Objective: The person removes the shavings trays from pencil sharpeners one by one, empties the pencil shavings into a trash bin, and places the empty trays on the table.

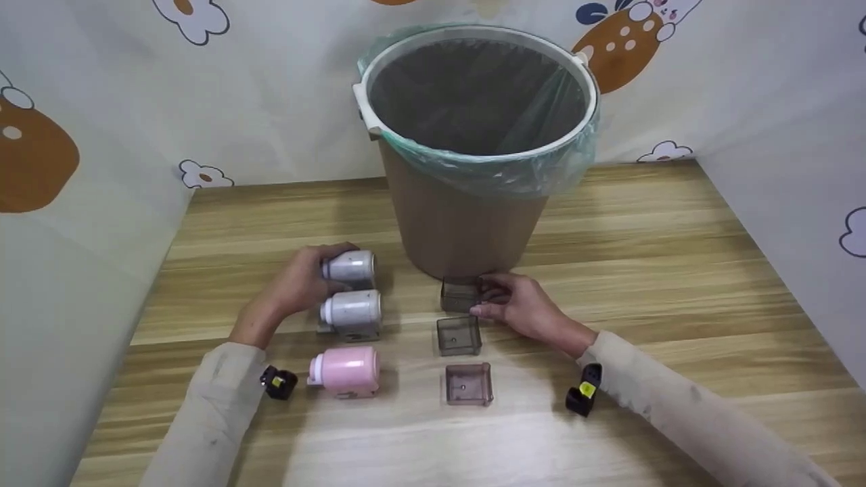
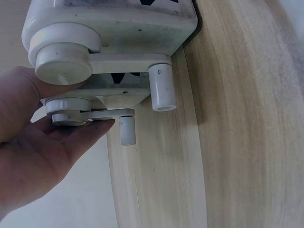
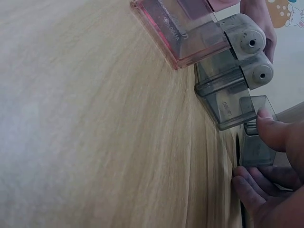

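Observation:
At the left of the table, my left hand [image 1: 302, 281] grips the farthest of three crank pencil sharpeners, a grey-white one [image 1: 353, 266]. A second grey-white sharpener [image 1: 355, 311] lies just nearer, and a pink sharpener [image 1: 348, 370] nearest. In the left wrist view, a white crank handle [image 2: 162, 88] juts from the closer sharpener. My right hand [image 1: 524, 308] pinches the farthest smoky clear shavings drawer [image 1: 460, 295] between thumb and fingers. Another grey drawer [image 1: 459, 336] and a pinkish drawer [image 1: 468, 384] lie in line towards me. The right wrist view shows the pinched drawer [image 3: 259, 147] on the table.
A tall brown trash bin [image 1: 460, 223] lined with a green bag [image 1: 565, 166] stands behind the drawers, close to my right fingers. Patterned cloth [image 1: 284, 101] hangs round the wood-grain table [image 1: 643, 257] at the back and sides.

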`<state>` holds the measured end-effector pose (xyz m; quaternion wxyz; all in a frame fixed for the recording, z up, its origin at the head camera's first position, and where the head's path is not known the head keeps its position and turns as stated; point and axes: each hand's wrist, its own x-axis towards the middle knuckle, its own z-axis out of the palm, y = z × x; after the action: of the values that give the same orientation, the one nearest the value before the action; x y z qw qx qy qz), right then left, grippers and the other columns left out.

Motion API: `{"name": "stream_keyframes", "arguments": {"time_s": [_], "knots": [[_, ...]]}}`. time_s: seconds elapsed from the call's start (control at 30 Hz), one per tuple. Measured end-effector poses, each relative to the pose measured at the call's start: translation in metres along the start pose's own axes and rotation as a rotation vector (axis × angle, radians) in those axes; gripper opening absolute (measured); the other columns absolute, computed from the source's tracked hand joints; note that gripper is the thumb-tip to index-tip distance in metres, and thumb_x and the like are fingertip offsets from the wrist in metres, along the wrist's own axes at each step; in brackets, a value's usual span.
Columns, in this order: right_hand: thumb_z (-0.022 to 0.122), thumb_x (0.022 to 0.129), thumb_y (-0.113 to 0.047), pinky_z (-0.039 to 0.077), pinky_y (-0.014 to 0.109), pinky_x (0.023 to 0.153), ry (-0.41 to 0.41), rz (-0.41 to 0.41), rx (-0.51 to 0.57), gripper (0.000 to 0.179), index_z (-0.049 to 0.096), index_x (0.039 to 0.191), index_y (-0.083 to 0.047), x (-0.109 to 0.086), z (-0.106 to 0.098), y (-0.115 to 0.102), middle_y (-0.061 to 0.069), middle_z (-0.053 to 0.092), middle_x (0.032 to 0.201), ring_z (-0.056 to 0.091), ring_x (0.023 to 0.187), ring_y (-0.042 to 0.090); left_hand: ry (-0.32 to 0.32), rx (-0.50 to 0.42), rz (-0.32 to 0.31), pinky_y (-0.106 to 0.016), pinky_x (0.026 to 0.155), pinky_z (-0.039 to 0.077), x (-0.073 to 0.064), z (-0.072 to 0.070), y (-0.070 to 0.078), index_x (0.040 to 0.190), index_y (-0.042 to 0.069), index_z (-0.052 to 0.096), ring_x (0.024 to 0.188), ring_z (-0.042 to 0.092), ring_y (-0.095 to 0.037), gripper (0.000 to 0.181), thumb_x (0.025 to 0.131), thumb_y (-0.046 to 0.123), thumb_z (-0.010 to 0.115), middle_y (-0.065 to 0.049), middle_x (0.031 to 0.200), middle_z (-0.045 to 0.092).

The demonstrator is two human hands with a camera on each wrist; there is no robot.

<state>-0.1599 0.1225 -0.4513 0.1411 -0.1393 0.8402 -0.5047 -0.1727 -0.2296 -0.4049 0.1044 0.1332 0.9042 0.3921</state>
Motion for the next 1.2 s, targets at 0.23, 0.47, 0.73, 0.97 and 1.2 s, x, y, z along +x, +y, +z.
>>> {"name": "stream_keyframes", "arguments": {"time_s": [0.23,0.47,0.73,0.97,1.2], "knots": [[0.081,0.083,-0.012,0.06,0.031,0.091,-0.005,0.007,-0.024,0.06,0.056,0.133,0.009,-0.0025,-0.0036,-0.0013,0.024,0.068,0.117,0.069,0.107,0.035,0.016,-0.004,0.032,-0.051,0.094,0.055,0.0004,0.0011,-0.0004,0.136,0.001,0.059,0.102,0.066,-0.037,0.061,0.078,-0.009,0.073,-0.026,0.117,0.069],[0.084,0.078,-0.009,0.059,0.039,0.095,0.023,-0.047,-0.06,0.059,0.06,0.13,0.008,0.001,0.0007,-0.0006,0.022,0.068,0.115,0.068,0.106,0.034,0.024,-0.011,0.032,-0.049,0.094,0.055,0.0027,0.0036,-0.0022,0.136,0.0,0.059,0.102,0.066,-0.036,0.06,0.078,-0.01,0.073,-0.026,0.118,0.069],[0.086,0.076,-0.01,0.058,0.041,0.096,0.052,-0.101,-0.13,0.059,0.062,0.128,0.006,0.0007,0.0049,-0.0005,0.021,0.067,0.118,0.067,0.106,0.033,0.022,-0.009,0.029,-0.052,0.097,0.053,0.0025,0.0022,-0.0031,0.136,0.0,0.059,0.105,0.065,-0.038,0.06,0.078,-0.01,0.072,-0.026,0.119,0.069],[0.086,0.075,-0.01,0.058,0.042,0.095,0.073,-0.107,-0.187,0.057,0.064,0.125,0.005,0.0003,0.0061,-0.0008,0.02,0.068,0.117,0.068,0.104,0.033,0.023,-0.003,0.053,-0.054,0.098,0.053,0.0018,0.0022,-0.0049,0.137,-0.001,0.057,0.107,0.065,-0.039,0.059,0.08,-0.008,0.071,-0.027,0.121,0.067],[0.085,0.076,-0.008,0.058,0.043,0.096,0.063,-0.082,-0.189,0.054,0.063,0.124,0.007,-0.0012,0.0049,-0.0007,0.023,0.067,0.118,0.068,0.107,0.036,0.012,0.006,0.057,-0.056,0.1,0.052,0.0008,0.0024,-0.0064,0.141,-0.002,0.052,0.11,0.064,-0.041,0.061,0.083,-0.007,0.07,-0.028,0.125,0.065]]}}
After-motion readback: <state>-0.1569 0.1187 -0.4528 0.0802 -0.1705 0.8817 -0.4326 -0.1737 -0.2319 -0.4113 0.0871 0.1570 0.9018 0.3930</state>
